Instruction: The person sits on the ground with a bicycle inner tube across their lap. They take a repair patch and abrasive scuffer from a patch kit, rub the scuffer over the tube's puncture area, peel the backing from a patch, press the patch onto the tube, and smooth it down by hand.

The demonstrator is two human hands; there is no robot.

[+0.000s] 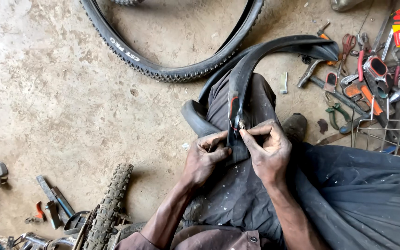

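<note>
Dusty concrete floor (47, 92), scattered tools (366, 88), both hands, left hand (204, 159), right hand (267, 150), pinching inner tube (239, 92)

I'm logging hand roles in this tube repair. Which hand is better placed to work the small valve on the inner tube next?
Probably the right hand: its fingertips already pinch at the valve. The left hand sits lower, pressing the inner tube flat against the knee.
</note>
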